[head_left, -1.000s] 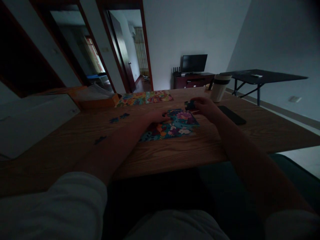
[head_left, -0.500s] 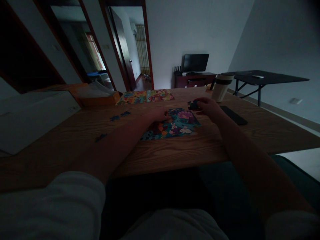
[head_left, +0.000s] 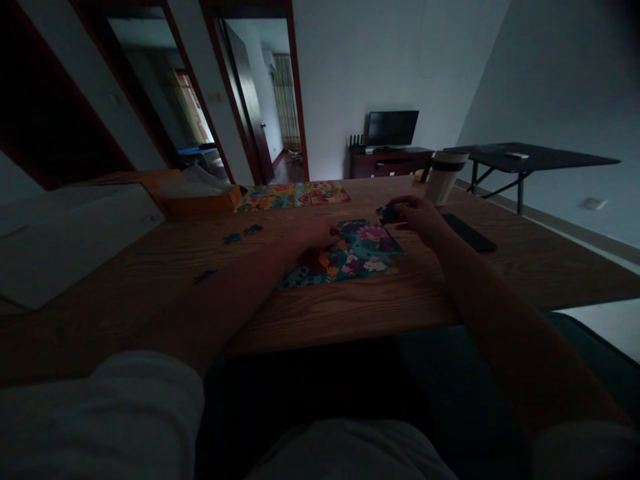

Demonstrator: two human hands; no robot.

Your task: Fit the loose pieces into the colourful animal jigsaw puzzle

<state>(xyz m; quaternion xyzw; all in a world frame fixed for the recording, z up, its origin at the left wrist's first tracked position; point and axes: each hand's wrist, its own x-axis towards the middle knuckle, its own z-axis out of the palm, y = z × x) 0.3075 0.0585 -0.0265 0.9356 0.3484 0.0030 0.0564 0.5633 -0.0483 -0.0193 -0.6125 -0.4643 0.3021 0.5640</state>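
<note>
A partly joined jigsaw puzzle [head_left: 367, 250], with white rabbits and a pink shape on teal, lies on the wooden table before me. My left hand [head_left: 321, 233] rests over its upper left part, fingers apart and reaching onto the picture; the hand and forearm hide that side. Just beyond the puzzle's upper right corner, my right hand [head_left: 416, 213] pinches a dark puzzle piece [head_left: 387, 213] between thumb and fingers. The piece is tilted, and I cannot tell whether it touches the table. Loose puzzle pieces [head_left: 253, 229] lie left of my left arm.
Colourful picture sheets [head_left: 295, 196] lie at the far side. An orange box [head_left: 225, 201] and a white box [head_left: 85, 227] stand at the left. On the right are a tumbler [head_left: 443, 181] and a dark flat phone-like slab [head_left: 469, 233]. The table's front edge [head_left: 320, 341] is near my body.
The piece in my right hand has turned and tilted slightly. My left hand stays almost in place on the puzzle. The whole view has shifted a little.
</note>
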